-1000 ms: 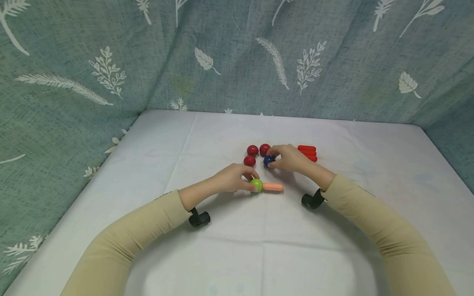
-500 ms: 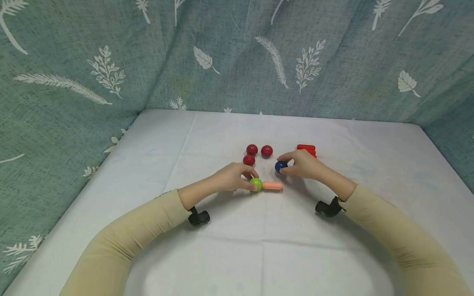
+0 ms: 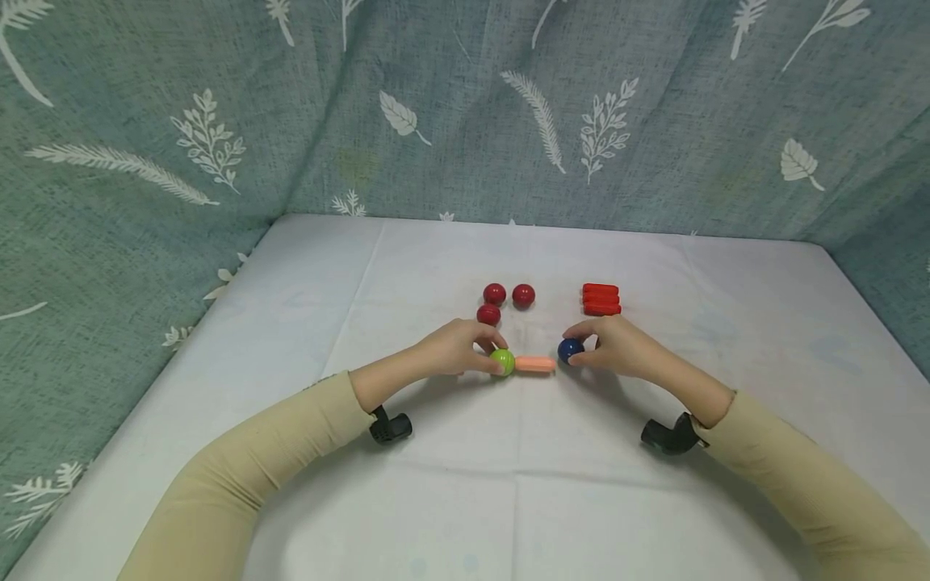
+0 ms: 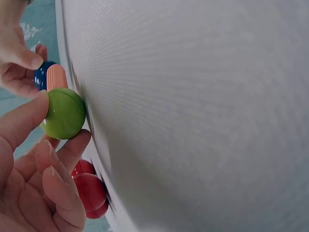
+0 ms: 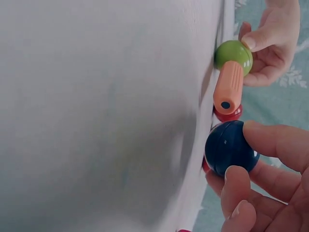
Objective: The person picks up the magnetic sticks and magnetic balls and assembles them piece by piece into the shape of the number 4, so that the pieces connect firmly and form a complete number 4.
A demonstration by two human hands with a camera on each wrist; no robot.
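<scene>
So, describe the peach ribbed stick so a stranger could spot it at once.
On the white cloth-covered table, find the left hand pinching a glossy green ball. The peach ribbed stick runs from that ball toward the glossy dark-blue ball in the right hand. Three red sticks lie together farther back; this is the only peach one.

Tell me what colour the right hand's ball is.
The ball is dark blue, clearest in the right wrist view.

In the right wrist view, the glossy dark-blue ball (image 5: 227,149) mostly hides 1 red object (image 5: 206,165); the bottom edge crops 1 red sliver (image 5: 184,230).
</scene>
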